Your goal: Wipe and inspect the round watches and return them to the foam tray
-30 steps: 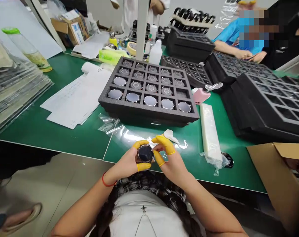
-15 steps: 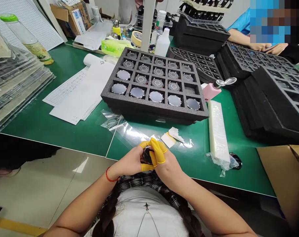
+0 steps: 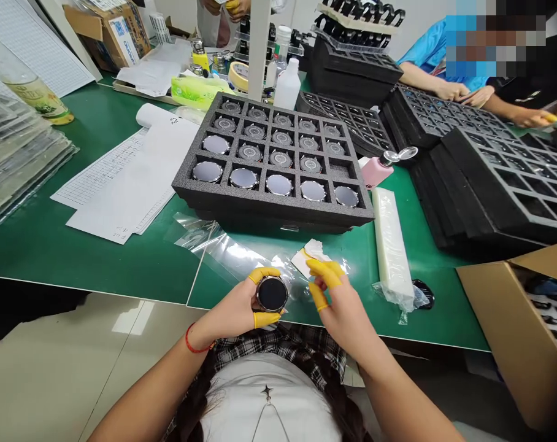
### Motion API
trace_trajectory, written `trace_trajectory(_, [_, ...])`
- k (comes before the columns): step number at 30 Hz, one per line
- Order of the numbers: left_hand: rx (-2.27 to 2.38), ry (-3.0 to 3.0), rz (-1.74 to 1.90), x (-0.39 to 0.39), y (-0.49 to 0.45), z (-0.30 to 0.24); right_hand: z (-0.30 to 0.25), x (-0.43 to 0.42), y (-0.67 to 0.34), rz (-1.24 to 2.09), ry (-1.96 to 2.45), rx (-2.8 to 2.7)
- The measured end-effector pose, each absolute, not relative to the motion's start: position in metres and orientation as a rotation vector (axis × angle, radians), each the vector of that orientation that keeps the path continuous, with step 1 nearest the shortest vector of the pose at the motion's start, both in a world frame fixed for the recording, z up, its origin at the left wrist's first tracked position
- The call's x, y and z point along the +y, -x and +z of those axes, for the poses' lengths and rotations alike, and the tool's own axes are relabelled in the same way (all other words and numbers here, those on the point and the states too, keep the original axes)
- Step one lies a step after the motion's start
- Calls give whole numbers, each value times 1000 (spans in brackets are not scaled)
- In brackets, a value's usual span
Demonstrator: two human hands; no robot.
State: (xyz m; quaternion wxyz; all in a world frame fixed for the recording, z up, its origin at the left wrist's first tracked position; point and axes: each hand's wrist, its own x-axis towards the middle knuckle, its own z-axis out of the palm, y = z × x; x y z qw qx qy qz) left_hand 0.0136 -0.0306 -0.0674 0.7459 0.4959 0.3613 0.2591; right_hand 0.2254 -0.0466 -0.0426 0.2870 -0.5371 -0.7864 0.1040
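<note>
My left hand grips a round watch head by its rim, between yellow-cotted fingers. Its dark glass faces up and no strap shows. To the right, my right hand is off the watch, yellow-cotted fingers bent and thumb apart, with nothing visible between them. Its fingertips are beside a folded white wipe lying on clear plastic film. Beyond my hands stands a black foam tray of watch heads, the front ones under pale film. One compartment at its right side holds no watch.
On the right lie a wrapped white block, a dark round piece and a pink pump bottle. Papers and stacked clear trays are left. A cardboard box stands right; co-workers' hands work beyond.
My right hand has come off the watch head and moved right, towards the wipe. The watch's dark face is now uncovered in my left hand. The whole view has shifted slightly.
</note>
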Motion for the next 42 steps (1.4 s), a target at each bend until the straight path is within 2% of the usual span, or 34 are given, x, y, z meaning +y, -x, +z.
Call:
trace_trajectory(8, [823,-1131,596,-31,-17,-70,-67,-3,-264,165,1498,-2172])
trace_trajectory(12, [877,-1189,618,-33,-18,-71,-68,20,-272,257,1474,-2311])
trace_trajectory(16, [873,-1165,624,-34,-18,-69,-54,1,-251,262,1409,-2281])
trace_trajectory(20, [857,-1190,606,-33,-17,-69,-41,-31,-211,198,1111,-2314])
trace_trajectory(24, [863,-1230,604,-31,-16,-71,-46,-43,-189,78,1080,-2349])
trace_trajectory(30, [859,-1218,607,-32,-15,-72,-51,-60,-199,106,936,-2394])
trace_trajectory(36, [817,-1133,617,-30,-18,-69,-55,-44,-208,49,1099,-2328])
trace_trajectory(42, [826,-1206,593,-29,-17,-68,-55,-30,-195,208,892,-2351])
